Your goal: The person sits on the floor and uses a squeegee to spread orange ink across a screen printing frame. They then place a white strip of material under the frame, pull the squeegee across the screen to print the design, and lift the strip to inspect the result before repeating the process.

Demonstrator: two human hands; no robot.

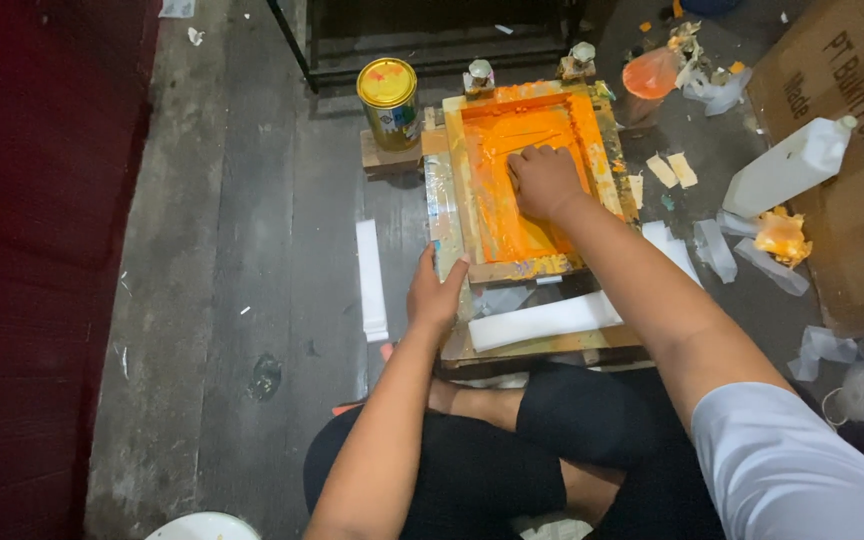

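Two hands work a wooden-framed printing screen flooded with orange ink (512, 215) on the floor: left hand (435, 297) grasps its near-left corner, right hand (544, 180) presses clenched onto the mesh. Ink-spreading step, I judge; the next stroke calls for a steadied frame.

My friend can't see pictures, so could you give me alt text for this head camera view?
Seen from above, a seated person's right hand presses into orange ink on a wooden printing frame, while the left hand grips the frame's near left corner. A yellow-lidded can stands beyond it on the grey floor.
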